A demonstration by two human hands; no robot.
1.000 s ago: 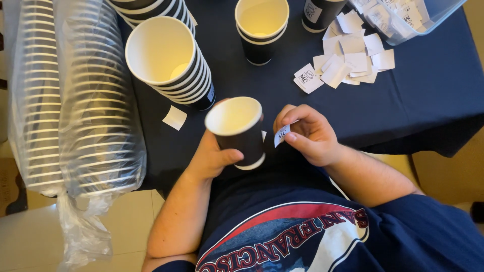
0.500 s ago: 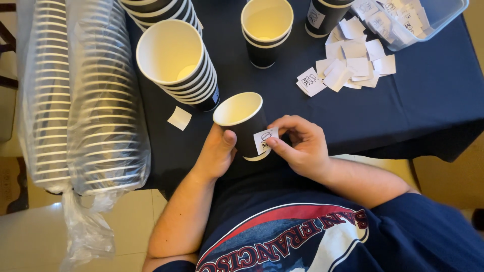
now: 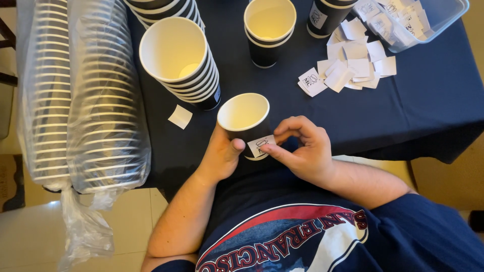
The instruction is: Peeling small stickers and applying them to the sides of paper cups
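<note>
Left hand (image 3: 221, 153) wrapped round black paper cup with white rim (image 3: 245, 121), near table edge; right hand (image 3: 302, 148) fingertips pressing small white printed sticker (image 3: 261, 145) onto cup wall; far right, labelled black cup (image 3: 322, 17) standing; loose white stickers (image 3: 348, 65) remaining; unlabelled nested cup stack (image 3: 184, 68) far left.

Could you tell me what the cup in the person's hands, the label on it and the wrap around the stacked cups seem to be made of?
The black cup looks like matte paperboard: white lining, rolled white rim. The white sticker, pressed on by the right hand while the left hand grips the cup, seems thin printed paper. The sleeve is probably thin clear plastic film: glossy, wrinkled, see-through.
</note>
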